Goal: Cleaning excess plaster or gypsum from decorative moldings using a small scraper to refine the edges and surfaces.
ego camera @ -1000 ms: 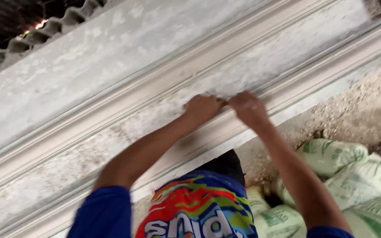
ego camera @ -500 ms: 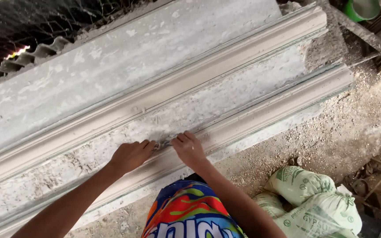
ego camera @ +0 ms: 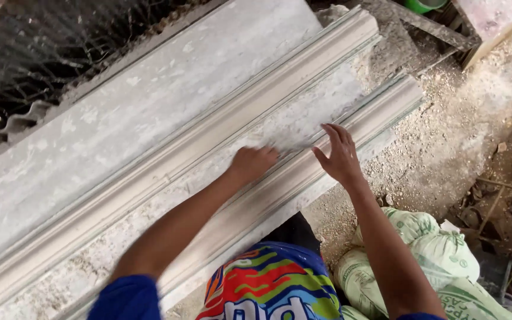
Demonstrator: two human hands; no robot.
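A long grey-white plaster moulding (ego camera: 167, 148) with raised ridges lies diagonally across the view, its end at the upper right. My left hand (ego camera: 253, 163) rests on its rough, speckled middle channel with the fingers curled down against the surface. My right hand (ego camera: 339, 155) lies flat beside it, fingers spread, palm on the lower ridge of the moulding. Neither hand holds anything. My arms reach up from the bottom of the view over my colourful shirt (ego camera: 268, 284).
Several pale green-printed sacks (ego camera: 422, 261) lie on the ground at the lower right. Dusty, gritty ground (ego camera: 475, 130) runs along the right. Wire mesh and a corrugated sheet (ego camera: 25, 118) sit at the upper left. Wooden scraps (ego camera: 440, 32) lie at the top right.
Both hands have slid to the right along the moulding toward its end. The right hand has opened flat with spread fingers. The moulding's far end has come more into view.
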